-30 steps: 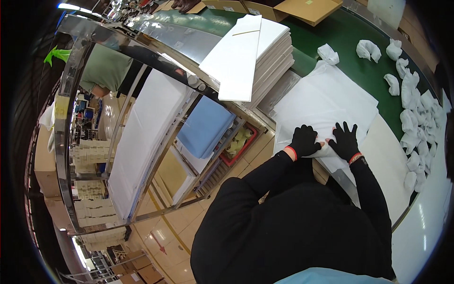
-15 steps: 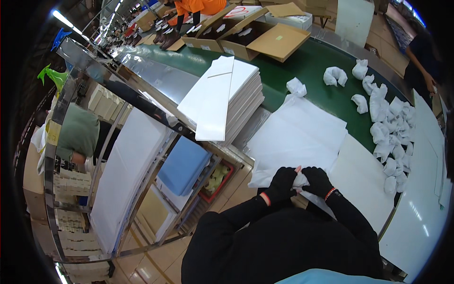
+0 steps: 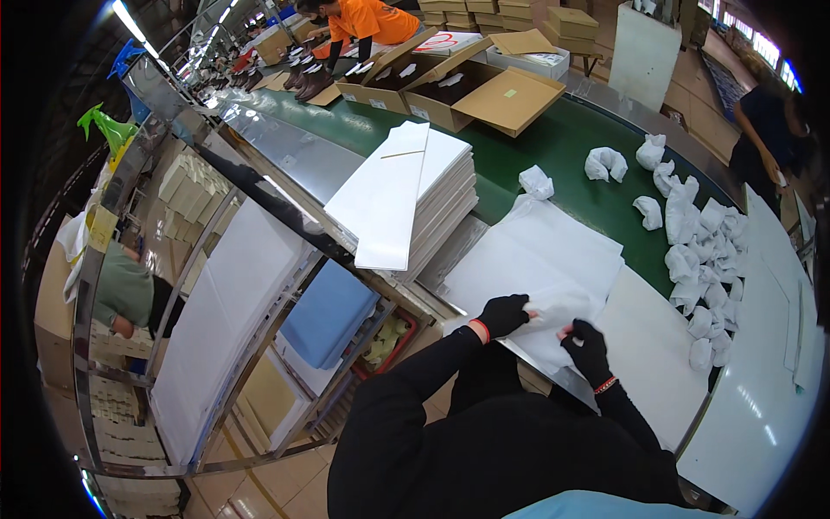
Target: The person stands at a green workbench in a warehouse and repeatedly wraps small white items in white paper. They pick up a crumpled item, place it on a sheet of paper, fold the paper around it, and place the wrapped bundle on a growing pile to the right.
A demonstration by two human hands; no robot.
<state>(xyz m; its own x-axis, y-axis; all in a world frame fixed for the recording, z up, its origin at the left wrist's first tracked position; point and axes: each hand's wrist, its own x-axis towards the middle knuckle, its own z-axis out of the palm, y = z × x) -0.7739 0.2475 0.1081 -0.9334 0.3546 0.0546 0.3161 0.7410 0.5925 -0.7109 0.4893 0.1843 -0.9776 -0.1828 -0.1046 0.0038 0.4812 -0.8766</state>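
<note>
A stack of thin white tissue paper sheets lies on the worktop in front of me. My left hand, in a black fingerless glove, pinches a loose tissue sheet near the front of the stack. A short way to the right, my right hand, gloved alike, has its fingers curled at the edge of the same sheet. A crumpled wad of tissue sits just beyond the stack. Many more wads are heaped to the right on the green conveyor belt.
Left of the tissue stands a tall stack of white boards. A shelf rack holds white sheets and a blue stack. Open cardboard boxes sit on the belt. One person in orange works beyond, another at right.
My hands were together, closed around bunched tissue. They have drawn apart, the right one moving right and down, and the tissue between them is now looser and spread out.
</note>
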